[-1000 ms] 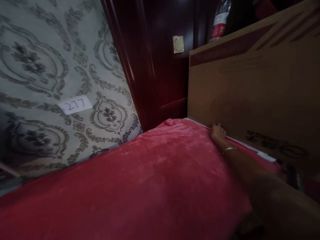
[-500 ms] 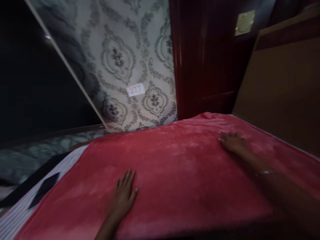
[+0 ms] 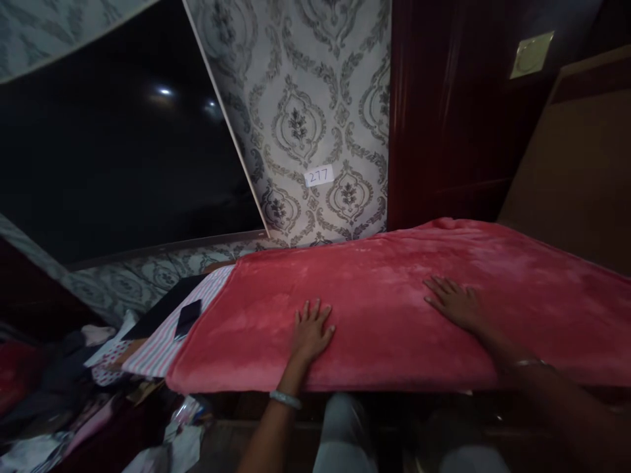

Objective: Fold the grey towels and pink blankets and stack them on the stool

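Observation:
A red plush blanket (image 3: 374,315) lies spread over a flat surface in front of me, its near edge running just above my legs. My left hand (image 3: 311,332) rests flat on it near the middle, fingers spread, a bracelet on the wrist. Farther right, my right hand (image 3: 456,303) is also laid flat on the blanket with the fingers apart. Neither hand grips anything. The cloth looks mostly smooth, with some rumpled folds at the far right edge.
A striped cloth (image 3: 172,328) with a dark phone (image 3: 188,317) on it sticks out left of the blanket. Piled clothes (image 3: 59,387) lie lower left. A large dark TV screen (image 3: 128,144) leans behind. A cardboard panel (image 3: 576,164) stands at the right.
The view has swung left, showing more of the screen, the clothes pile and my legs. My left hand has moved farther along the blanket; both hands stay flat on it.

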Demonstrator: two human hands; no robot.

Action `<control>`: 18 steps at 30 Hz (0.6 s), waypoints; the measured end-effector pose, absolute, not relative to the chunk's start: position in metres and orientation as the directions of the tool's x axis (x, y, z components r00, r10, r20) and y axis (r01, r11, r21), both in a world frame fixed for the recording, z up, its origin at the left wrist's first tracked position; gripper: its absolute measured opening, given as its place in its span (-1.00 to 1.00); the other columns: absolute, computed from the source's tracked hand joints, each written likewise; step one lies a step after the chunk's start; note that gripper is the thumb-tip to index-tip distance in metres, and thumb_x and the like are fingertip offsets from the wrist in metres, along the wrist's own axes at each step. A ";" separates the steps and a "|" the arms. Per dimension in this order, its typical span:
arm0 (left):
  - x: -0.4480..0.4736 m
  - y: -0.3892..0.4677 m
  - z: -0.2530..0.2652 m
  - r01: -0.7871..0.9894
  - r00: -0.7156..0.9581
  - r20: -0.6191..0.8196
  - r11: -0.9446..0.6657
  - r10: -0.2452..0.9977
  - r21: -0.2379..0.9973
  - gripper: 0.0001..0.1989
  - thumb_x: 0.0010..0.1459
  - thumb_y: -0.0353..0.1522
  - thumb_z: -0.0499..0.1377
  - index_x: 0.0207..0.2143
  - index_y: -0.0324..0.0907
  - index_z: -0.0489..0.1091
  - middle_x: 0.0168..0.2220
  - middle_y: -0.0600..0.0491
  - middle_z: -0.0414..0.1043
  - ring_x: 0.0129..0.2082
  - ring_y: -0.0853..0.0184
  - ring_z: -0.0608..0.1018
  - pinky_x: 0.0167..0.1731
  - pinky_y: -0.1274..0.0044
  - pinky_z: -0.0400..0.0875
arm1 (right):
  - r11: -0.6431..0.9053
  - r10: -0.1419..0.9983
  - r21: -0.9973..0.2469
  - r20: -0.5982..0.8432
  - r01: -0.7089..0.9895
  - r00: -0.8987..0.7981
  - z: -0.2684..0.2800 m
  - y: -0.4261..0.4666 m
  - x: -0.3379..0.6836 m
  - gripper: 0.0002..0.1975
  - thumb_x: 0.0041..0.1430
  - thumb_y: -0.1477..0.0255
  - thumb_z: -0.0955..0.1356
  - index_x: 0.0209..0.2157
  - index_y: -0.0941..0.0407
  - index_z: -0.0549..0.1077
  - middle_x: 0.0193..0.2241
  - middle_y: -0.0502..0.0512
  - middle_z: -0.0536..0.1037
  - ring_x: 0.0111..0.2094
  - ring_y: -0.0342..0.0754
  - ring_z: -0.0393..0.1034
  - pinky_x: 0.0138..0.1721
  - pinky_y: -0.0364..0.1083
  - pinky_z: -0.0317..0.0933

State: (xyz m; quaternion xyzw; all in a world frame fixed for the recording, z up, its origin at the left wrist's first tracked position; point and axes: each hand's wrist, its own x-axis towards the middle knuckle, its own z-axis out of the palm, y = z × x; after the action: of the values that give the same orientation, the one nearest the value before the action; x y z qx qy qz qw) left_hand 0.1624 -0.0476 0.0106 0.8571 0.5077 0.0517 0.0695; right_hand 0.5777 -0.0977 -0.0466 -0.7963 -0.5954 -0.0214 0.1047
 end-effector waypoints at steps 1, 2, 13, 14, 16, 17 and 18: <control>0.162 -0.048 0.010 0.859 0.483 0.022 -0.479 0.875 0.181 -0.41 0.35 -0.16 0.02 0.39 0.04 0.14 0.49 0.01 -0.10 0.48 -0.03 -0.08 0.38 -0.03 -0.14 | -0.271 0.944 -0.138 0.155 0.953 0.291 -0.045 -0.098 0.577 -0.36 0.36 0.13 0.10 0.40 -0.03 0.19 0.41 0.15 0.15 0.41 0.26 -0.01 0.30 0.41 -0.01; 0.161 -0.048 0.009 0.854 0.487 0.030 -0.483 0.873 0.192 -0.42 0.35 -0.16 0.03 0.39 0.04 0.15 0.49 0.01 -0.09 0.48 -0.04 -0.08 0.38 -0.04 -0.15 | -0.275 0.944 -0.134 0.150 0.952 0.294 -0.045 -0.098 0.576 -0.36 0.36 0.13 0.09 0.40 -0.02 0.19 0.41 0.15 0.14 0.41 0.26 -0.01 0.30 0.40 -0.01; 0.160 -0.045 0.001 0.837 0.497 0.069 -0.499 0.865 0.225 -0.41 0.34 -0.13 0.04 0.38 0.02 0.17 0.47 -0.06 -0.01 0.47 -0.04 -0.03 0.37 -0.06 -0.14 | -0.248 0.935 -0.118 0.230 0.961 0.270 -0.067 -0.093 0.590 -0.34 0.33 0.09 0.09 0.38 0.00 0.22 0.40 0.17 0.19 0.39 0.25 0.05 0.26 0.41 0.06; 0.160 -0.045 0.001 0.839 0.495 0.063 -0.496 0.866 0.223 -0.40 0.34 -0.14 0.04 0.39 0.02 0.15 0.47 -0.06 -0.02 0.47 -0.04 -0.03 0.38 -0.06 -0.15 | -0.241 0.934 -0.116 0.242 0.963 0.263 -0.067 -0.093 0.590 -0.34 0.33 0.10 0.09 0.37 0.00 0.22 0.39 0.18 0.20 0.38 0.26 0.07 0.25 0.42 0.07; 0.161 -0.044 0.000 0.841 0.493 0.062 -0.494 0.868 0.223 -0.39 0.34 -0.14 0.04 0.40 0.01 0.13 0.47 -0.06 -0.03 0.47 -0.03 -0.04 0.38 -0.05 -0.16 | -0.229 0.934 -0.119 0.253 0.966 0.253 -0.065 -0.094 0.589 -0.36 0.34 0.10 0.10 0.37 -0.02 0.24 0.38 0.18 0.23 0.37 0.28 0.09 0.23 0.45 0.09; 0.161 -0.043 -0.002 0.840 0.492 0.066 -0.494 0.868 0.226 -0.39 0.34 -0.14 0.04 0.40 0.01 0.12 0.47 -0.06 -0.03 0.47 -0.03 -0.04 0.38 -0.05 -0.16 | -0.224 0.935 -0.123 0.254 0.967 0.249 -0.063 -0.094 0.588 -0.37 0.34 0.11 0.10 0.36 -0.03 0.24 0.37 0.18 0.24 0.36 0.29 0.10 0.22 0.45 0.09; 0.160 -0.041 -0.004 0.838 0.490 0.071 -0.493 0.869 0.234 -0.39 0.34 -0.14 0.04 0.40 0.00 0.13 0.47 -0.06 -0.03 0.47 -0.03 -0.04 0.38 -0.05 -0.17 | -0.223 0.935 -0.129 0.254 0.966 0.250 -0.061 -0.095 0.587 -0.38 0.34 0.11 0.10 0.36 -0.04 0.25 0.37 0.18 0.25 0.36 0.29 0.11 0.22 0.45 0.10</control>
State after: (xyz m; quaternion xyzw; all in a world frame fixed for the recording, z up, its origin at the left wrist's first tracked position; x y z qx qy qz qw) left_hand 0.1602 -0.0414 -0.0041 0.8591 0.4966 0.0902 0.0842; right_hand 0.5866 -0.0947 -0.0615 -0.7796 -0.6095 -0.0607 0.1305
